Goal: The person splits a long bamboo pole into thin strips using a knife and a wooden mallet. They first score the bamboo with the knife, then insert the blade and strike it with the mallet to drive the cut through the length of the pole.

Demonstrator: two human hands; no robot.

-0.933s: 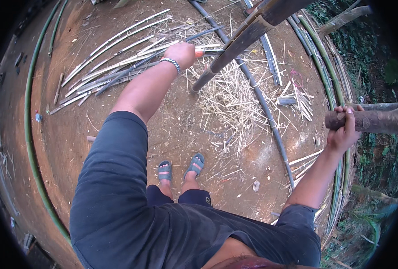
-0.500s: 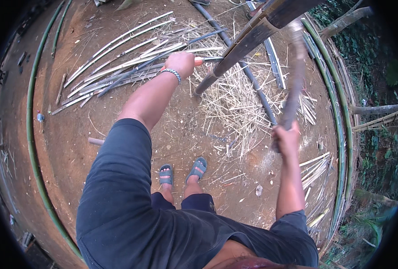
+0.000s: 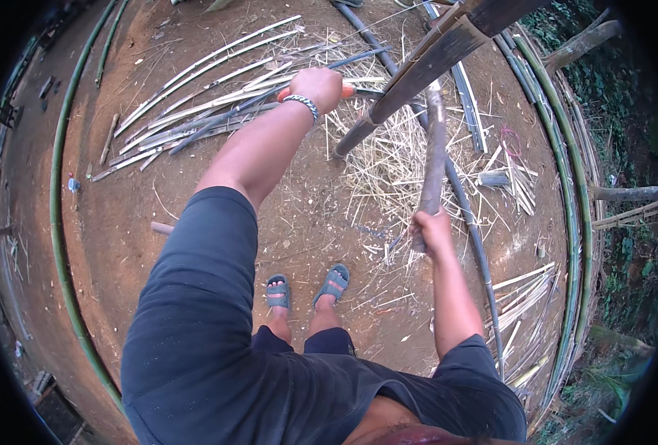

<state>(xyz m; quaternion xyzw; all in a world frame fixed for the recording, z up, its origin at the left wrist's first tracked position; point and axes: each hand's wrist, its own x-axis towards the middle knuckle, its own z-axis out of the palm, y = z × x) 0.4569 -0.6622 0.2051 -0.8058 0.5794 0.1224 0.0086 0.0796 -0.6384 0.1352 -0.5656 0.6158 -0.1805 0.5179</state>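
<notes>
My left hand [image 3: 317, 87] is closed around the orange handle of a large knife [image 3: 349, 90]. Its dark blade [image 3: 370, 93] meets the side of a thick, dark bamboo pole [image 3: 418, 74] that slants down from the upper right; the pole hides part of the blade. In my right hand [image 3: 436, 228] a rough wooden stick [image 3: 433, 152] is gripped near its lower end. The stick rises almost upright, its pale, worn top just right of the pole. Whether that top touches the blade or pole, I cannot tell.
Pale shavings [image 3: 388, 159] heap under the pole, crossed by a long dark pole [image 3: 459, 185]. Split bamboo strips [image 3: 195, 122] lie at the far left, more strips [image 3: 525, 285] at the right. Long green bamboo poles flank the left [image 3: 58, 222] and right [image 3: 566, 185]. My sandalled feet stand below.
My right hand has swung the stick leftward, bringing its top from beyond the pole to close beside it. My left hand keeps the knife against the pole. The whole view has shifted slightly.
</notes>
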